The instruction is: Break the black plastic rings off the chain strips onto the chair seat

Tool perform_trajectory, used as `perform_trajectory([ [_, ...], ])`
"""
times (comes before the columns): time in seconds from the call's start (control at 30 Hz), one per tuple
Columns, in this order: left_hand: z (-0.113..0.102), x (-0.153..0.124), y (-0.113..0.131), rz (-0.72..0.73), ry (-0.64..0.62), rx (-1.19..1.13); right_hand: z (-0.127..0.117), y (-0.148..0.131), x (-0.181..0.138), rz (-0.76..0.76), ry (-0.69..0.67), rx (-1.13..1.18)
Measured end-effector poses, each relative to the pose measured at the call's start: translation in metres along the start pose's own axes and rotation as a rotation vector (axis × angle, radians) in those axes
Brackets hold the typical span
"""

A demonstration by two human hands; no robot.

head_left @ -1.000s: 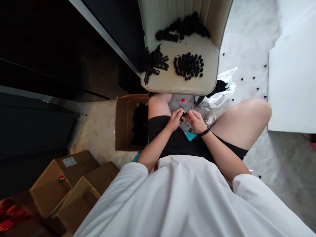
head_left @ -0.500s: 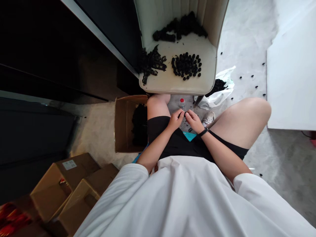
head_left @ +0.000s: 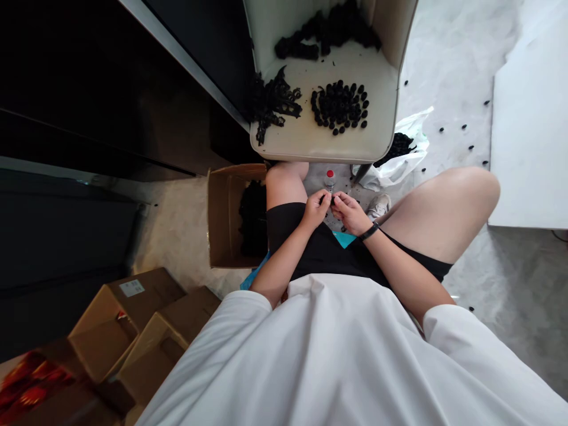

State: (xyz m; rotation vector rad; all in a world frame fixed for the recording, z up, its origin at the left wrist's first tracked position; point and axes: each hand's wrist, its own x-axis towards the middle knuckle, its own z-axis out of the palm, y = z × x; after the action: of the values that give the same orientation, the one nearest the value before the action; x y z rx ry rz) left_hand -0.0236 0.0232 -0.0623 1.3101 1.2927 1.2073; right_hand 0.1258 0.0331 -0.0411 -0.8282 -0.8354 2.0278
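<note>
Over my lap, my left hand (head_left: 316, 209) and my right hand (head_left: 351, 213) meet with fingers pinched together. Between the fingertips is a small black piece (head_left: 332, 201), mostly hidden, and its kind I cannot make out. A clear bottle with a red cap (head_left: 330, 174) stands on the floor just beyond my hands. On the cream chair (head_left: 293, 141) in front lie a cluster of small round black pieces (head_left: 339, 107), a ragged black clump (head_left: 274, 106) at the left and a larger black heap (head_left: 332, 29) against the backrest.
An open cardboard box (head_left: 222, 219) with black material stands beside my left leg. A white plastic bag (head_left: 394, 174) of black pieces sits right of the chair. More cardboard boxes (head_left: 151, 296) are at the lower left. Black bits lie scattered on the floor (head_left: 452, 89).
The view has shifted slightly, so the chair appears higher and most things a little further right. My hands stay together at the small black piece, with fingers slightly shifted.
</note>
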Motion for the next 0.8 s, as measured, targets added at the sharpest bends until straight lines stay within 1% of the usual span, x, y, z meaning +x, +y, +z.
perform_trajectory([
  [0.13,0.003,-0.003,-0.007,-0.087,-0.020,-0.142,0.001,-0.003,-0.003,0.031,-0.022,0.030],
  [0.23,0.007,-0.003,-0.008,-0.142,0.025,-0.303,0.002,-0.008,-0.006,0.026,-0.034,0.063],
  [0.3,0.008,-0.003,-0.006,-0.156,0.030,-0.363,0.002,-0.012,-0.008,0.036,-0.049,0.066],
  [0.37,0.006,-0.002,-0.004,-0.130,0.015,-0.313,0.002,-0.018,-0.010,0.081,-0.078,0.069],
  [0.47,-0.001,0.000,-0.002,-0.048,0.024,-0.136,0.001,-0.025,-0.013,0.190,-0.132,0.156],
  [0.53,-0.004,0.001,-0.003,-0.013,0.024,-0.052,0.000,-0.026,-0.014,0.239,-0.134,0.218],
  [0.57,-0.005,0.001,-0.003,-0.004,0.020,-0.026,0.000,-0.025,-0.014,0.240,-0.114,0.224],
  [0.73,-0.005,0.001,-0.006,-0.012,0.045,0.031,-0.004,-0.013,-0.007,0.103,0.086,0.089],
  [0.8,-0.004,0.001,-0.007,-0.029,0.059,0.036,-0.008,-0.009,-0.004,0.045,0.125,0.026],
])
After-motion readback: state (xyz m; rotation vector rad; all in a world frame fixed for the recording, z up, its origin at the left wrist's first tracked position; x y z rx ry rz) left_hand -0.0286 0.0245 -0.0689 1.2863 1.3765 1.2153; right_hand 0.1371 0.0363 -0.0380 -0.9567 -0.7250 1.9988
